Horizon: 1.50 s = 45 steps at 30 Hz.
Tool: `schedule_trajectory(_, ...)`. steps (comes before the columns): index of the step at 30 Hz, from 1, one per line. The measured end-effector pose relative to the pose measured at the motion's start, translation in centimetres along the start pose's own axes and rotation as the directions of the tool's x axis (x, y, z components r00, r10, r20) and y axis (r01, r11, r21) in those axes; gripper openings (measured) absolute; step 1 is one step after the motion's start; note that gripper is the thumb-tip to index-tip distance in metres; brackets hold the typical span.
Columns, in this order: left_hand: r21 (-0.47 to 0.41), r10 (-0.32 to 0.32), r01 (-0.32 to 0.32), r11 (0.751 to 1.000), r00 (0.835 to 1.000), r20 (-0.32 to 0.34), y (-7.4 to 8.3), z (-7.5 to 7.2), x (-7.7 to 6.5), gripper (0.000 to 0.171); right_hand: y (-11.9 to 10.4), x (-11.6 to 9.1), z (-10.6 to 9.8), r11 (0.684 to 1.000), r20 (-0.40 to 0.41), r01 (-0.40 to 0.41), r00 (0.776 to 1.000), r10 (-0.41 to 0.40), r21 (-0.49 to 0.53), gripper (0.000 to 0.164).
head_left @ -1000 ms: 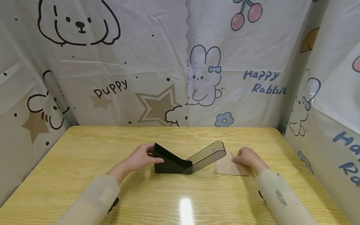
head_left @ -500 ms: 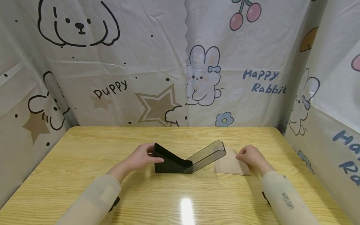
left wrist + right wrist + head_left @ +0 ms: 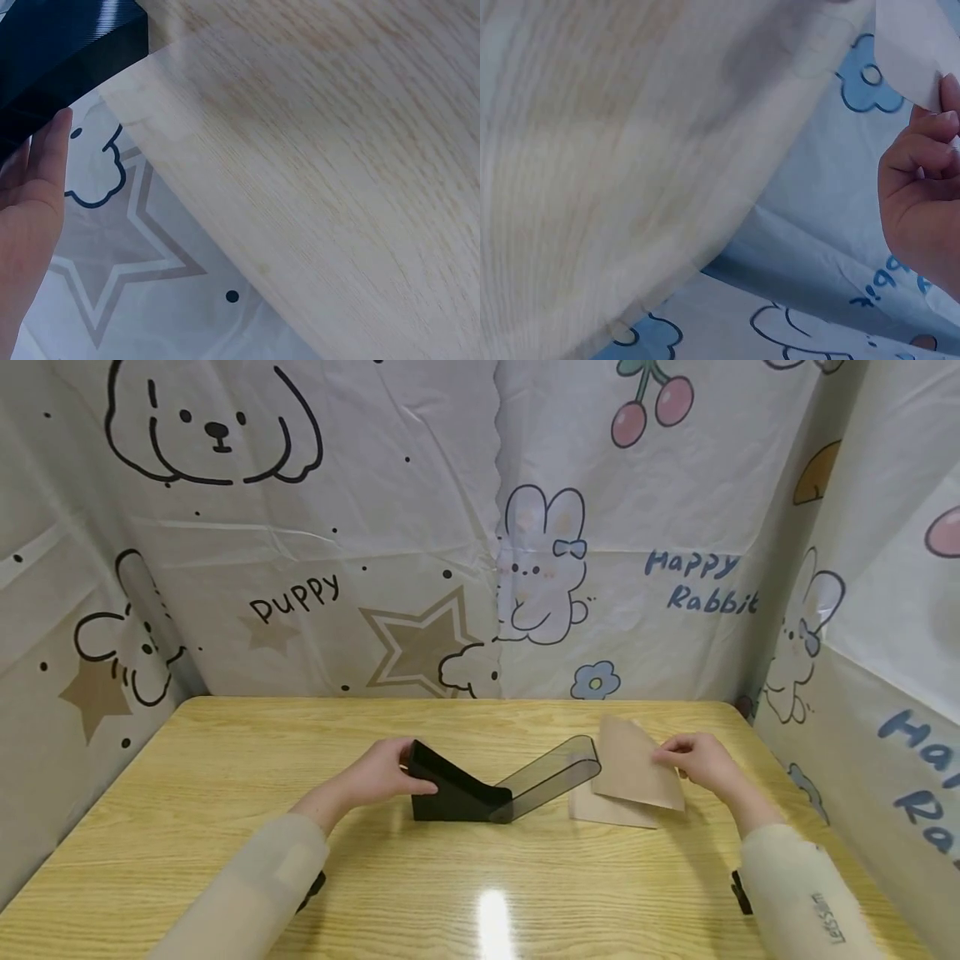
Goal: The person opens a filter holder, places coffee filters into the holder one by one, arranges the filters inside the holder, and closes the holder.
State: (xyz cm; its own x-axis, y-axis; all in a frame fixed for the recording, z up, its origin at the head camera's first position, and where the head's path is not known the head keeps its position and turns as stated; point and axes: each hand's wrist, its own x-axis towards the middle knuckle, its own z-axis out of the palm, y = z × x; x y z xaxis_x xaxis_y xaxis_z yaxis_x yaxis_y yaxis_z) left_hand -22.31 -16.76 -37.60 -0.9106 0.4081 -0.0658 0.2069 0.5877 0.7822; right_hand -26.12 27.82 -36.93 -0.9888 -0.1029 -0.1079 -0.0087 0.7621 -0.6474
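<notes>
Holding black box point(image 3: 448, 795) in left fingers point(image 3: 52, 152), pinching paper point(image 3: 633, 766) by edge in right fingers point(image 3: 933, 126); draw clear of lower sheet point(image 3: 606, 811) without creasing.

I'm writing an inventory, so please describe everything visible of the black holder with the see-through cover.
The black holder looks like hard plastic, with fine parallel lines on one face in the left wrist view. It stands on the table, its top sloping down towards the right of the head view. At the low end, a smoky, round-tipped see-through cover meets it and slants upward, away from the body. The left hand grips the tall end. Any contents cannot be made out.
</notes>
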Motion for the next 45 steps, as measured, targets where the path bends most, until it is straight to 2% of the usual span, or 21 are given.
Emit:
schedule_trajectory(6, -0.005, -0.005, 0.005, 1.000, 1.000, 0.010, 0.2, -0.2, 0.1, 0.028, -1.3, -1.1, -2.3, 0.999, -0.056, 0.045, 0.997, -0.045, 0.007, 0.032)
schedule_trajectory(9, 0.003, -0.009, 0.009, 1.000, 1.000, 0.007, 0.2, -0.2, 0.2, 0.028, -2.1, -1.7, -3.1, 0.998, -0.104, 0.064, 0.992, -0.065, -0.022, 0.033)
schedule_trajectory(14, 0.000, -0.032, 0.032, 0.999, 0.999, 0.007, 0.3, -0.2, 0.1, 0.026, -3.6, -2.5, -4.1, 0.996, -0.171, 0.082, 0.981, -0.089, -0.048, 0.035)
schedule_trajectory(19, -0.014, -0.046, 0.046, 0.999, 0.999, 0.007, 0.4, -0.2, 0.0, 0.025, -5.7, -3.0, -4.7, 0.994, -0.204, 0.104, 0.973, -0.111, -0.045, 0.039)
schedule_trajectory(25, -0.029, -0.044, 0.045, 0.999, 0.999, 0.013, 0.4, -0.1, 0.1, 0.024, -8.0, -3.6, -4.9, 0.990, -0.230, 0.129, 0.963, -0.140, -0.064, 0.038)
schedule_trajectory(35, -0.032, -0.034, 0.035, 0.999, 0.999, 0.022, 0.3, 0.0, 0.2, 0.024, -10.5, -4.0, -4.8, 0.986, -0.250, 0.161, 0.953, -0.169, -0.050, 0.037)
schedule_trajectory(45, -0.013, -0.016, 0.017, 1.000, 1.000, 0.016, 0.4, 0.3, 0.6, 0.023, -13.2, -3.5, -3.6, 0.971, -0.213, 0.239, 0.947, -0.240, -0.029, 0.028)
